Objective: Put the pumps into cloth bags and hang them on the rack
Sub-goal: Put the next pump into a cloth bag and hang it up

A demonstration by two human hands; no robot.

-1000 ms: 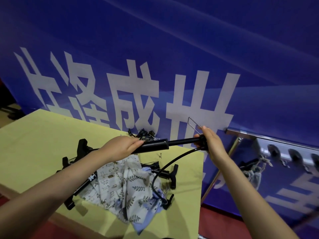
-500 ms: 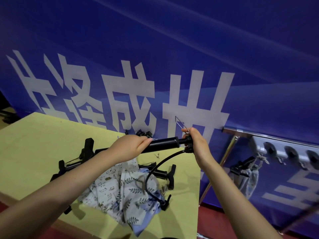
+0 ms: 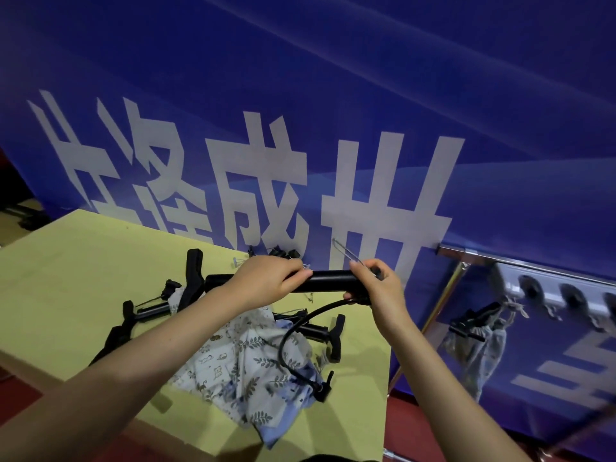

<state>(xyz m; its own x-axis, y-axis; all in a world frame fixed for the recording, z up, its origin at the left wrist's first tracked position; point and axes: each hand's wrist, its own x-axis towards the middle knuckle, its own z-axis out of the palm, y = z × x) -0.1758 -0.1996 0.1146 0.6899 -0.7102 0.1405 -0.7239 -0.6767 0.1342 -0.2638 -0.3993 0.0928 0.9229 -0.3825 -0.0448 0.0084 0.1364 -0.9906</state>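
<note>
You hold the pump point(image 3: 330, 285) sideways above the desk point(image 3: 66, 288). Your left hand point(image 3: 266, 281) wraps its middle. Your right hand point(image 3: 376, 288) grips its right end. The bags point(image 3: 246, 355) lie right below, nearer your left hand.

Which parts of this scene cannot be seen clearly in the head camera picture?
- Pump, head view: the left hand and right hand cover parts of its barrel; the grip there is hidden.
- Cloth bags: piled and folded, so their number cannot be told.
- Other pumps: partly under the left arm and the cloth.
- Rack: cut off by the right edge.
- Hanging bag: contents mostly hidden by the cloth.
</note>
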